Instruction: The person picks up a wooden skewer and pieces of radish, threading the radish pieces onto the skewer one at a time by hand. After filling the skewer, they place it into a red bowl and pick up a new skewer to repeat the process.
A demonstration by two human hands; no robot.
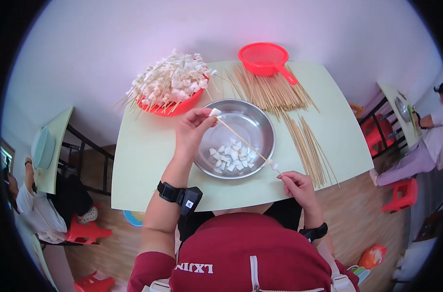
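Over a round steel bowl [266,136], my left hand [194,129] pinches a white chunk [214,112] between thumb and fingers. One end of a thin wooden skewer [241,137] meets that chunk. Near its other end, white pieces [271,164] are threaded on the skewer, just beyond my right hand [299,186], whose fingers are closed on the stick. Loose white chunks [233,155] lie in the bottom of the bowl. Bare skewers [272,90] are spread on the table to the right of the bowl.
A red basin [175,108] heaped with loaded skewers [173,80] stands at the table's back left. A red strainer [263,58] rests on the bare skewers. People sit at side tables left and right, with red stools [401,195] nearby.
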